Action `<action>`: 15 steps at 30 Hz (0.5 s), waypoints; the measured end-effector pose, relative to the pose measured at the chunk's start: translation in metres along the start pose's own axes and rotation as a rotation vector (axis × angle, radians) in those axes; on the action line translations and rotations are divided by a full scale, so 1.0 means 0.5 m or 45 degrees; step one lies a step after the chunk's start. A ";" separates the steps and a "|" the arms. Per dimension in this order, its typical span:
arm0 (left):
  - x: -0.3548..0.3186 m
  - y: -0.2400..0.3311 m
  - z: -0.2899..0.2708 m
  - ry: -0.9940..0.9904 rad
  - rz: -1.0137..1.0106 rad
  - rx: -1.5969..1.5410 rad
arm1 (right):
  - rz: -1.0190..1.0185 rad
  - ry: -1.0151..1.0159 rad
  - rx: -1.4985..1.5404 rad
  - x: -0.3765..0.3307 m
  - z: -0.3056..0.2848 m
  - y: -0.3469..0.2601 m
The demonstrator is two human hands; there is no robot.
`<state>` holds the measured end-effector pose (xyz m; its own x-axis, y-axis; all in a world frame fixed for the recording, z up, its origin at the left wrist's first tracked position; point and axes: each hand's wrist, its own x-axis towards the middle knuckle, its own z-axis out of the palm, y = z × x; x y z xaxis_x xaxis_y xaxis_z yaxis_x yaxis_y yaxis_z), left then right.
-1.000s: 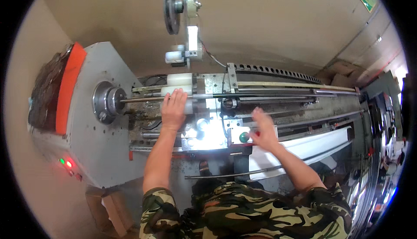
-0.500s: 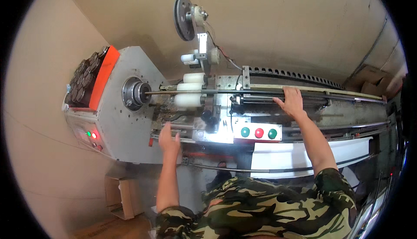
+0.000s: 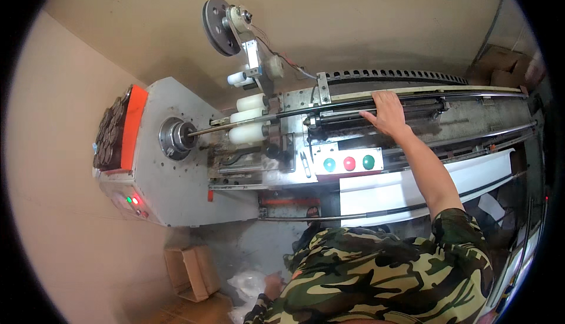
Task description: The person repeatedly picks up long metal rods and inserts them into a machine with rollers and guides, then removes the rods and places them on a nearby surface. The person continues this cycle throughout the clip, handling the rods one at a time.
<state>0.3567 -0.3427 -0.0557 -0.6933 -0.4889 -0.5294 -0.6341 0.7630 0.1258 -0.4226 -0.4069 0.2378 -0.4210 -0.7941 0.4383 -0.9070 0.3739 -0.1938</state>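
My right hand [image 3: 386, 113] reaches forward and lies over the long black shaft [image 3: 471, 97] on top of the grey winding machine [image 3: 176, 188], fingers curled across it. My left hand [image 3: 272, 285] hangs low beside my camouflage shirt, next to crumpled white plastic [image 3: 248, 283] on the floor; its fingers are too small to read. Left of my right hand sit three white rollers [image 3: 247, 125] on a thin rod that runs into a round metal chuck [image 3: 175, 137]. Below my right hand is a white button panel [image 3: 348, 163] with two green buttons and a red one.
A wide white sheet [image 3: 406, 191] stretches rightward under the panel. An orange-edged block [image 3: 130, 127] caps the machine's left end, above small lit lamps [image 3: 132, 200]. A dark pulley wheel [image 3: 215, 18] stands up top, a black cable chain [image 3: 388, 75] behind. An open cardboard box [image 3: 188, 272] sits on the floor.
My left hand has left the machine front and dropped down to the floor by the white plastic. My right hand stays on the top shaft. My view has shifted rightward and back.
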 end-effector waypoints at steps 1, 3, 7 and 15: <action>-0.005 -0.013 0.010 0.072 0.108 0.044 | 0.031 -0.027 0.007 0.003 -0.001 -0.014; 0.045 -0.078 0.010 0.000 0.004 0.083 | 0.017 0.005 -0.054 0.008 0.003 -0.032; 0.197 -0.195 -0.041 0.036 -0.757 -1.214 | 0.042 0.028 -0.024 0.025 0.008 -0.116; 0.367 -0.288 -0.231 0.480 -0.917 -2.118 | -0.026 0.237 -0.002 -0.020 0.056 -0.342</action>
<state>0.2810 -0.5910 -0.0741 -0.0520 -0.7258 -0.6859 -0.2851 -0.6475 0.7067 -0.2637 -0.4762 0.2422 -0.3932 -0.6995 0.5967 -0.9153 0.3591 -0.1821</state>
